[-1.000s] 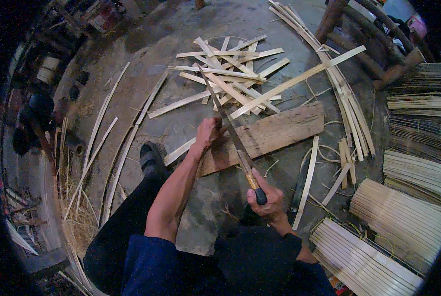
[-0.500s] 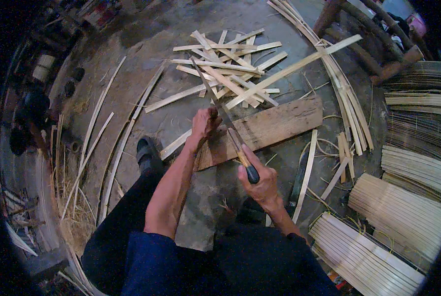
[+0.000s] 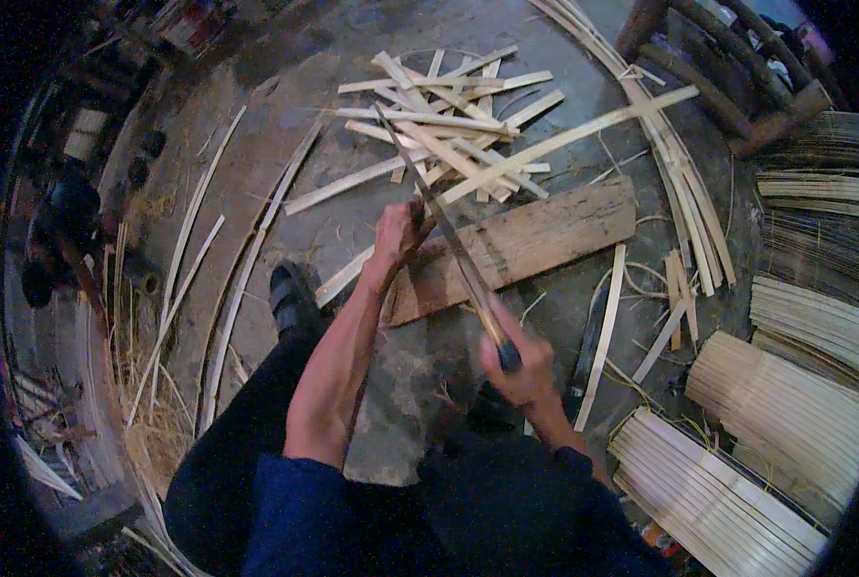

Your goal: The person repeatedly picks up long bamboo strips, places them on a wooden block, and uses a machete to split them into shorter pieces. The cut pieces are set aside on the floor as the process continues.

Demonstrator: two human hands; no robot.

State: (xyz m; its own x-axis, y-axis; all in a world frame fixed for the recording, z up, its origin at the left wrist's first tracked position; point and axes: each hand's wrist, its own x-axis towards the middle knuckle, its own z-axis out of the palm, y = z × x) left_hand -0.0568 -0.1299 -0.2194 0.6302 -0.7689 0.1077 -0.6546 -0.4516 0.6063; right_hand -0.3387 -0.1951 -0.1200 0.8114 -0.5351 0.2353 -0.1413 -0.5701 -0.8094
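Note:
My right hand (image 3: 528, 373) is wrapped round the handle of a long, narrow hand saw (image 3: 460, 252). The blade slants away to the upper left, its far end over a heap of strips. Beside the blade, my left hand (image 3: 397, 237) is closed on a pale bamboo strip (image 3: 583, 140), pressing it against a wooden board (image 3: 545, 231). That strip runs from low left of the hand out to the upper right, passing beneath the saw. The exact spot where blade and strip touch is hard to make out.
Cut strips (image 3: 439, 125) lie heaped beyond the board. Long strips (image 3: 675, 183) curve along the right, and others (image 3: 256, 240) lie at left. Bundled slats (image 3: 718, 490) are stacked at right, below a wooden frame (image 3: 728, 87). My shoe (image 3: 295, 300) is left of the board.
My right hand has drawn the saw back toward me and a little right. My left hand keeps its grip on the strip. The strip's far end has dipped slightly in the picture.

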